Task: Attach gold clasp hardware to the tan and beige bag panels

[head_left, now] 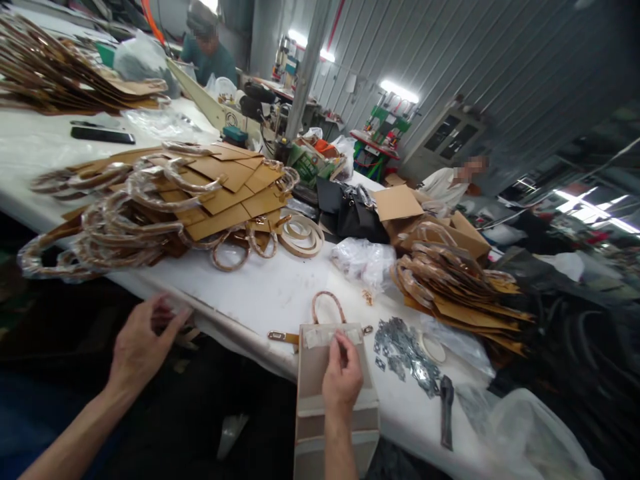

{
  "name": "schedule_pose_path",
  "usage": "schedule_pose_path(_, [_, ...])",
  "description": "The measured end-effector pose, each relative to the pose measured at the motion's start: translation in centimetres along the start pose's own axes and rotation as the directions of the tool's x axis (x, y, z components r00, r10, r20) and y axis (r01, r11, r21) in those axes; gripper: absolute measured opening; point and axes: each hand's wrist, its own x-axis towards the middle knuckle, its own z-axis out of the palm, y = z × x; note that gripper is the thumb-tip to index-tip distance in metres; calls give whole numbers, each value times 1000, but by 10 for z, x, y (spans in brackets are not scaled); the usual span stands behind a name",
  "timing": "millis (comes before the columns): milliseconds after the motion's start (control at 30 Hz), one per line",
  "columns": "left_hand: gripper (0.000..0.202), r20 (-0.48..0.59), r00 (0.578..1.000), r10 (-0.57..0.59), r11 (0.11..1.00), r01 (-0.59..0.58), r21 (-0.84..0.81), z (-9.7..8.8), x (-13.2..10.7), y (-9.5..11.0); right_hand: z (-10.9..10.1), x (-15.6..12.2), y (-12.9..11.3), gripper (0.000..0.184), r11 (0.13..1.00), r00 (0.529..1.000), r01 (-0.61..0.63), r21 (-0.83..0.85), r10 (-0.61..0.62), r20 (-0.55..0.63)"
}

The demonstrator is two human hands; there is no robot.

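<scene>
An unfinished handbag (313, 373) lies at the table's front edge, its pale inner side up and its lower part hanging past the edge. From its top rises a looped brown handle (327, 297), and a strap with a metal plate (284, 336) sticks out to the left. My right hand (343, 380) is over the bag's top, fingertips pinched together at a whitish strip (319, 337); whatever lies between them is hidden. Off to the left, my left hand (143, 343) hovers by the table edge, slightly blurred, with fingers curled towards the thumb around something too unclear to name.
Brown bag pieces with wrapped handles (220, 193) are heaped at the left, and another stack (460, 293) stands right. Small metal plates (405, 353) and a dark-handled tool (447, 413) lie right of the bag. Tape rolls (303, 235) sit behind. Two people are farther back.
</scene>
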Motion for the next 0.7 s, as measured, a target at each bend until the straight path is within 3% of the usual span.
schedule_pose_path(67, [59,231,973,20,986,19,-164,19,-35,26,-4,-2,4,39,980,989,-124,152,135,-60])
schedule_pose_path(100, [52,399,914,79,970,23,-244,30,-53,39,-6,-2,6,39,959,979,-156,238,182,-94])
schedule_pose_path(133, [46,571,807,149,953,37,-301,41,-71,52,-8,-3,9,37,934,968,-163,319,213,-130])
schedule_pose_path(200, [44,761,608,229,916,130,-380,65,-104,76,-12,-3,13,31,888,952,-144,437,244,-183])
schedule_pose_path(233, [46,811,528,253,887,209,-412,78,-119,87,-14,-3,15,29,873,950,-134,469,248,-189])
schedule_pose_path(300, [55,854,421,307,786,394,-477,103,-143,106,-18,-3,18,28,856,952,-137,499,252,-172])
schedule_pose_path(367, [69,865,395,308,658,569,-494,126,-161,120,-20,-4,20,28,837,951,-157,524,271,-148])
schedule_pose_path(433, [78,877,425,223,586,660,-469,145,-171,128,-24,-4,21,28,818,947,-176,548,292,-131])
schedule_pose_path(533, [72,847,485,216,621,602,-503,154,-173,136,-37,4,18,27,839,962,-165,519,253,-103])
schedule_pose_path(600, [65,794,493,355,639,491,-591,142,-166,141,-45,12,10,29,905,980,-64,421,136,-143])
schedule_pose_path(667, [63,738,473,482,614,419,-669,116,-154,145,-42,17,-4,31,955,957,116,273,-33,-289])
schedule_pose_path(700, [65,718,472,512,600,402,-692,99,-147,146,-34,15,-13,29,949,950,126,291,-31,-311])
